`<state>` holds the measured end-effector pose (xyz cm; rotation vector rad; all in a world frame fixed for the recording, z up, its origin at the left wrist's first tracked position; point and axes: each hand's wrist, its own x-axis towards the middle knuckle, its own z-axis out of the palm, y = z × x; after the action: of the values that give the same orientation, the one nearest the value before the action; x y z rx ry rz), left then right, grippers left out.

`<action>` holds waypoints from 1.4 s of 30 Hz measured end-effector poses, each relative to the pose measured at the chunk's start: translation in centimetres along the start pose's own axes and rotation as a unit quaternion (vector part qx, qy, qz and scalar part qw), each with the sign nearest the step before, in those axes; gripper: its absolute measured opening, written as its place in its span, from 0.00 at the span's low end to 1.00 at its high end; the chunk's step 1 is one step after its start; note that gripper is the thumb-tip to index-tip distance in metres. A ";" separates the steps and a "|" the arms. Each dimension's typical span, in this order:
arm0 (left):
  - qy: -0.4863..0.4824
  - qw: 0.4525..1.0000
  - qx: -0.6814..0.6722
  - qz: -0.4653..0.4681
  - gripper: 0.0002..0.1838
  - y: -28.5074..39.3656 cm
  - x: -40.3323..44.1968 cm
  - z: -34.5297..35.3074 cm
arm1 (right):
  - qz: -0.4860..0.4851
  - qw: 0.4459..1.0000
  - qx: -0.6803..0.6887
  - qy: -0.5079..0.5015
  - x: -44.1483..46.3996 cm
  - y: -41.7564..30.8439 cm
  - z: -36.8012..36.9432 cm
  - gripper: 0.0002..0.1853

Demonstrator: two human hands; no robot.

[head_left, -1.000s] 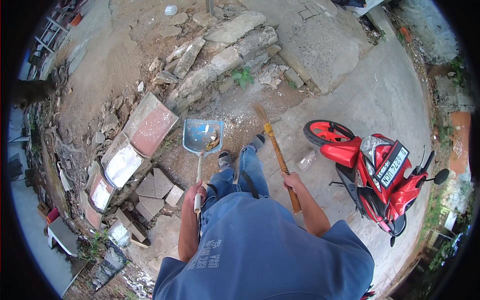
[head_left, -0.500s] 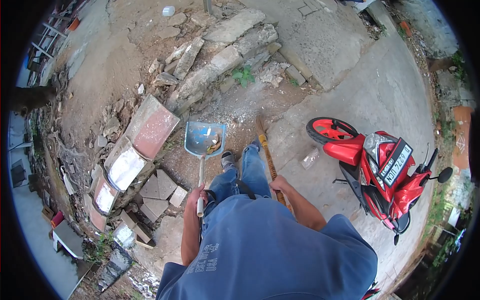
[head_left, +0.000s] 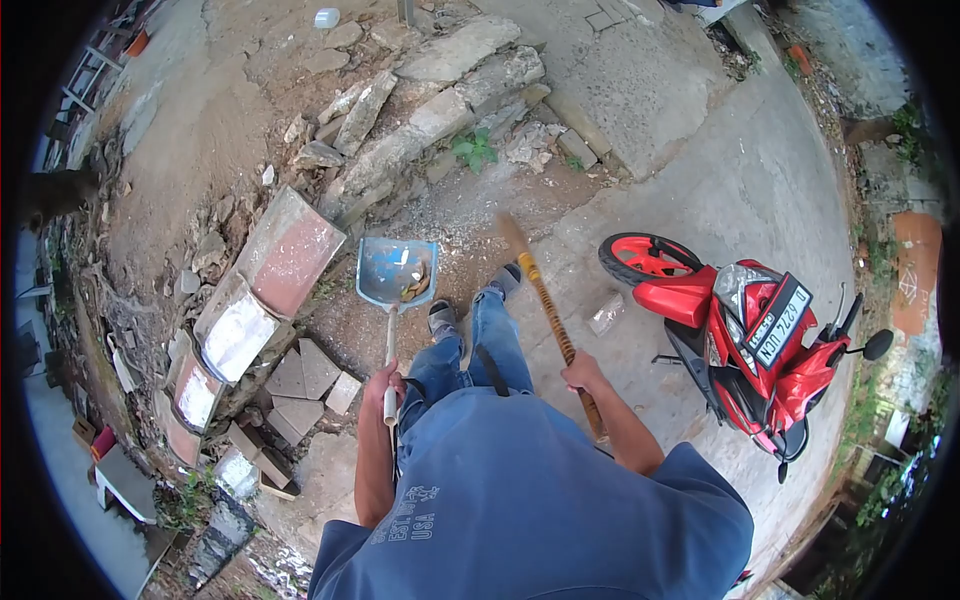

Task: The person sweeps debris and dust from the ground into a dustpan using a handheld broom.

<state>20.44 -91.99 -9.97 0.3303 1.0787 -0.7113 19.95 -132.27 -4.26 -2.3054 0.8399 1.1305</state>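
Observation:
My left hand (head_left: 381, 388) is wrapped round the pale handle of a blue dustpan (head_left: 372, 262). Some dry leaves (head_left: 414, 289) and small bits lie in the pan, which rests on the dirt ahead of my feet. In my right hand (head_left: 582, 371) is a broom (head_left: 543, 292) with a yellow and brown banded handle. Its bristle end points forward, beyond my right foot, and looks blurred; whether it touches the ground I cannot tell.
A red motorbike (head_left: 740, 330) stands on the concrete to my right, near a clear plastic piece (head_left: 606, 314). Broken concrete slabs (head_left: 440, 118) lie ahead. Curved roof tiles (head_left: 290, 250) and paving blocks (head_left: 302, 372) are at my left. A green plant (head_left: 474, 150) grows by the rubble.
My right hand has moved right and the broom's bristle end has swung forward and slightly left. The dustpan remains in my left hand. The whole view has shifted a little.

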 end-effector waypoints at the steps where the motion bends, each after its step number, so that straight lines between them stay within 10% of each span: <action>1: 0.000 1.000 0.005 0.011 0.12 -0.1 -0.1 0.2 | 0.015 0.999 -0.016 0.027 0.3 0.5 -0.5 0.17; 6: 0.016 0.999 0.014 0.027 0.11 -0.5 -0.3 0.6 | 0.050 0.990 -0.077 0.105 4.9 1.8 0.4 0.21; 19: 0.027 0.999 0.019 0.021 0.08 -0.4 0.7 0.0 | -0.045 0.990 0.011 -0.133 0.6 -3.2 3.3 0.06; 34: 0.015 0.999 0.020 0.044 0.11 -0.8 0.0 -0.3 | -0.061 0.987 -0.070 0.131 7.2 -0.2 -0.6 0.07; 42: 0.016 1.000 -0.006 0.004 0.13 -0.4 -0.1 -1.6 | -0.063 0.988 -0.111 -0.091 4.3 -6.3 3.1 0.06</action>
<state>19.03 -91.36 -10.52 0.3359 1.1115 -0.6942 24.63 -127.28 -8.84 -2.3467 0.5156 1.4132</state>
